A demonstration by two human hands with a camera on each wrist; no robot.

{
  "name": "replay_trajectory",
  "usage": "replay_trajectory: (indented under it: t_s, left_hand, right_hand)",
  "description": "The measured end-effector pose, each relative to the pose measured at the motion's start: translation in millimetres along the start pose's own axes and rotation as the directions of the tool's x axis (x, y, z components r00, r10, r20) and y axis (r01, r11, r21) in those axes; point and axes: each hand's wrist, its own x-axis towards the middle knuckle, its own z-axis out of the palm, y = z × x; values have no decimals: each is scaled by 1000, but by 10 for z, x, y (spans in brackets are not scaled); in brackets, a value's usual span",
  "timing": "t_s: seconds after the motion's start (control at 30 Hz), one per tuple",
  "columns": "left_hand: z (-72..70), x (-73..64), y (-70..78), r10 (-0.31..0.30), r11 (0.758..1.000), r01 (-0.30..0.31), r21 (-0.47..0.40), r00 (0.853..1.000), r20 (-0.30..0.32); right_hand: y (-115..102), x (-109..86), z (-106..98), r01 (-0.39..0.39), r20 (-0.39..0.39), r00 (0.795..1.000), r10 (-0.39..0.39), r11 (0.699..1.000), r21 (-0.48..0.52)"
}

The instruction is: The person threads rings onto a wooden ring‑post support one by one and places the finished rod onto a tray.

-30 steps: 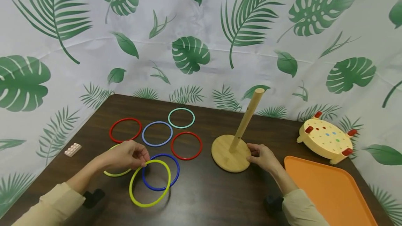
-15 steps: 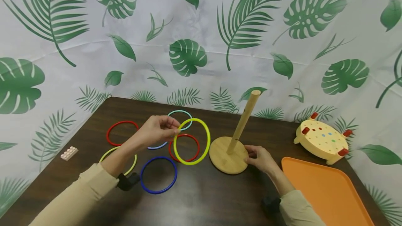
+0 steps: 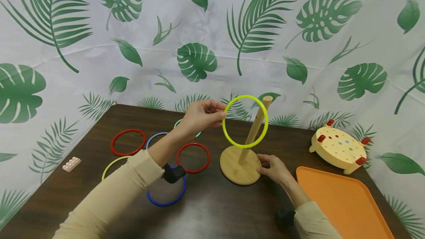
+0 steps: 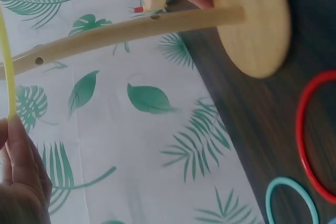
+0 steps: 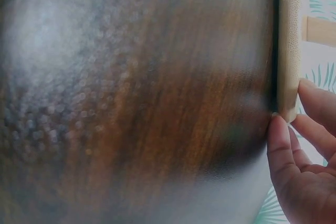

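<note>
My left hand (image 3: 204, 115) pinches a yellow ring (image 3: 245, 146) by its left edge, in the air. The ring is tilted up and overlaps the upper post (image 3: 255, 130) of a wooden stand in the head view, crossing in front of it. In the left wrist view the yellow ring (image 4: 7, 66) passes across the post (image 4: 131, 29) near its far end. The stand's round base (image 3: 232, 165) rests on the table. My right hand (image 3: 275, 169) grips the base's right edge; the right wrist view shows thumb and fingers on the base rim (image 5: 290, 51).
Left of the stand lie two red rings (image 3: 209, 158) (image 3: 142, 146), a dark blue ring (image 3: 166, 204), a light blue ring, a mint ring and another yellow ring, partly behind my left arm. An orange tray (image 3: 342, 202), an upturned cream toy (image 3: 340, 146) and a pink block (image 3: 71, 164) are also here.
My left hand has lifted the yellow ring from near the dark blue ring and carried it up and right to the post. My right hand has stayed on the base.
</note>
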Motion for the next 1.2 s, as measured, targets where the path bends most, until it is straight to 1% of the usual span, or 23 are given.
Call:
replay_trajectory:
  t_s: [0.17, 0.27, 0.43, 0.53, 0.67, 0.83, 0.9, 1.03, 1.17, 1.2]
  left_hand:
    - [154, 156, 33, -10, 997, 7, -77, 999, -33]
    - [251, 236, 38, -10, 994, 6, -109, 999, -35]
    - [381, 328, -15, -33, 992, 30, -124, 999, -21]
    - [422, 357, -100, -79, 992, 76, -105, 997, -24]
    - [440, 379, -292, -153, 985, 149, -84, 987, -44]
    - [455, 366, -635, -226, 972, 221, -76, 972, -70]
    - [462, 348, -781, -253, 967, 249, -50, 964, -80]
    - [479, 309, -1034, -316, 947, 321, 24, 941, -117]
    - [504, 291, -1216, -351, 927, 366, 80, 923, -154]
    - [512, 291, -1253, -351, 925, 368, 92, 923, -159]
  right_hand:
    - [0, -5, 16, -5, -6, 1000, 5, 1000, 9]
    - [-1, -8, 23, -4, -8, 1000, 4, 1000, 16]
    - [5, -9, 24, 4, -15, 1000, -4, 1000, 19]
    - [1, -8, 18, 3, -18, 1000, -2, 1000, 23]
    - [-8, -9, 10, 9, -15, 1000, -9, 1000, 16]
    - [-13, -4, -3, 11, -26, 1000, -11, 1000, -5]
    - [-12, 1, -5, 7, -33, 999, -7, 1000, -7]
    - [-5, 8, -3, 18, -37, 999, -18, 1000, 2]
    - [-1, 9, -3, 26, -41, 999, -25, 1000, 7]
    - [-1, 10, -2, 29, -41, 999, -29, 1000, 5]
